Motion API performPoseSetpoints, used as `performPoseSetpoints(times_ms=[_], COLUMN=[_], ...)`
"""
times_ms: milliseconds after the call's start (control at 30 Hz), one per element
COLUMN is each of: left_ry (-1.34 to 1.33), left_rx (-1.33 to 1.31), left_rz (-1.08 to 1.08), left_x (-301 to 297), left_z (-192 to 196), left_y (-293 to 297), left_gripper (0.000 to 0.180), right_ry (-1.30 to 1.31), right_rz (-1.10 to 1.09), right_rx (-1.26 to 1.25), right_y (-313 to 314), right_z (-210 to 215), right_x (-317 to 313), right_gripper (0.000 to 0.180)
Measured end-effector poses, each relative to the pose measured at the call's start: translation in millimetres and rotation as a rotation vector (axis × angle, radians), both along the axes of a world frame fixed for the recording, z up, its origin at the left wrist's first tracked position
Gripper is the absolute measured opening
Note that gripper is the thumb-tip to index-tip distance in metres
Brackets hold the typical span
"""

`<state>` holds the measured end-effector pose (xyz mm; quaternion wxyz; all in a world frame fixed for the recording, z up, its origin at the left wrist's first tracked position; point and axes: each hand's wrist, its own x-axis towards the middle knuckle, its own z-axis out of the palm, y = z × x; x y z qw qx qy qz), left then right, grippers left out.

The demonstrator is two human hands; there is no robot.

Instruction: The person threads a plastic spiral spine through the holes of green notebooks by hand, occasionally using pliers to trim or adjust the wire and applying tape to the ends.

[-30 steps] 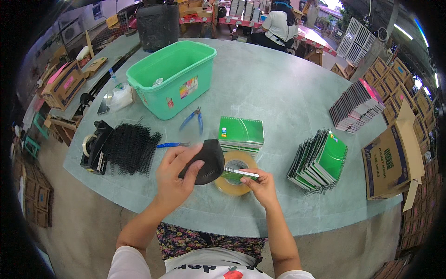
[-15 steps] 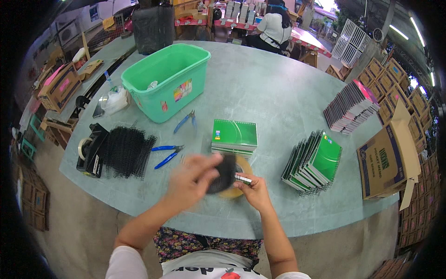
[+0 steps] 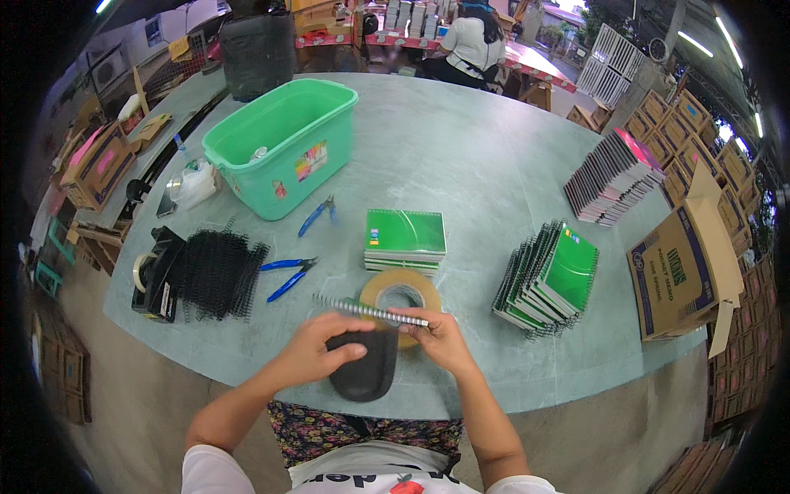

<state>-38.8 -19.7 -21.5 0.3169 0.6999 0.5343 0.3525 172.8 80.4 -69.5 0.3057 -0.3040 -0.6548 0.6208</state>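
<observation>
My right hand (image 3: 440, 339) pinches the end of a notebook (image 3: 403, 318), seen edge-on. A black spiral binding coil (image 3: 333, 302) runs along its edge and sticks out past it to the left. My left hand (image 3: 321, 350) grips a dark flat pad with a rounded end (image 3: 364, 375), thumb in front of it; its other fingers are partly hidden. The pad is just below the coil. Behind the notebook lies a wide roll of clear tape (image 3: 369, 288), partly covered by my right hand. A stack of green notebooks (image 3: 405, 232) sits just beyond the tape.
Left are a heap of black coils (image 3: 220, 276), a tape dispenser (image 3: 156, 280), two blue-handled pliers (image 3: 290, 281) and a green tub (image 3: 284, 177). Right are coiled green notebooks (image 3: 551, 280), a pink-topped stack (image 3: 613, 177) and an open carton (image 3: 683, 263). A person (image 3: 473, 45) sits far off.
My left hand and the dark pad have come down toward me, uncovering the tape roll. The notebook, seen end-on before, now lies crosswise with its coil in sight.
</observation>
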Motion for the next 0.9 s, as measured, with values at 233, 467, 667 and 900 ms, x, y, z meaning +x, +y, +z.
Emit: performPoseSetpoints(times_ms=[233, 467, 667, 900], left_ry=[0.239, 0.558, 0.438, 0.335], left_rx=[-0.004, 0.594, 0.385, 0.504], left_rz=[-0.066, 0.137, 0.020, -0.076], left_x=[-3, 35, 43, 61], left_z=[-22, 12, 9, -7], left_y=[-9, 29, 50, 69], left_gripper=[0.031, 0.029, 0.023, 0.018], right_ry=[0.124, 0.327, -0.071, -0.061], right_rz=[-0.084, -0.061, -0.104, -0.104], right_rx=[-0.004, -0.145, 0.106, 0.102], right_y=[3, -10, 1, 5], right_z=[-3, 11, -20, -28], right_x=[-5, -4, 11, 12], right_gripper=[0.027, 0.024, 0.024, 0.017])
